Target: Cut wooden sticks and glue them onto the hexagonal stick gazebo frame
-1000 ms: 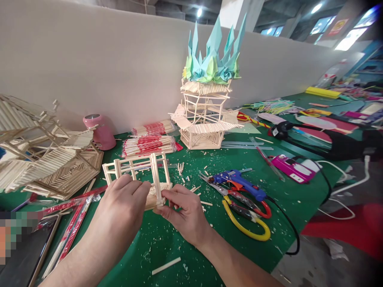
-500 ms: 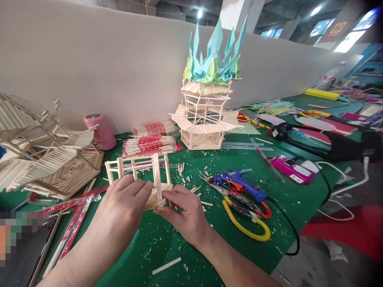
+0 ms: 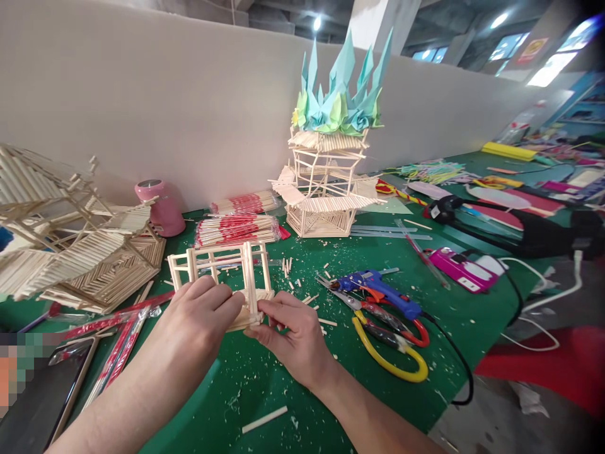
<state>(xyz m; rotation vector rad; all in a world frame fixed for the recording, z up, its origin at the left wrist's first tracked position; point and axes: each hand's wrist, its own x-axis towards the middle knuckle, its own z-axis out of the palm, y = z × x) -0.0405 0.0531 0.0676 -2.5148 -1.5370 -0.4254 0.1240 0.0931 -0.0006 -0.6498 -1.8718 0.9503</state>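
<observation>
A stick frame (image 3: 249,271) was pinched at a lower corner by the right hand (image 3: 297,331), well in from the right edge of the table (image 3: 212,410). The left hand (image 3: 203,315) was curled against it, grip hidden.

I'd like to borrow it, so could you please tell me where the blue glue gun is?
In the head view, the blue glue gun lies on the green table, right of the right hand, beside the scissors.

You can read no text: any marks on the far sign (image 3: 533,50), the magenta box (image 3: 466,271) and the white tag (image 3: 435,213) on the black strap (image 3: 539,233) are too small or blurred.
</observation>
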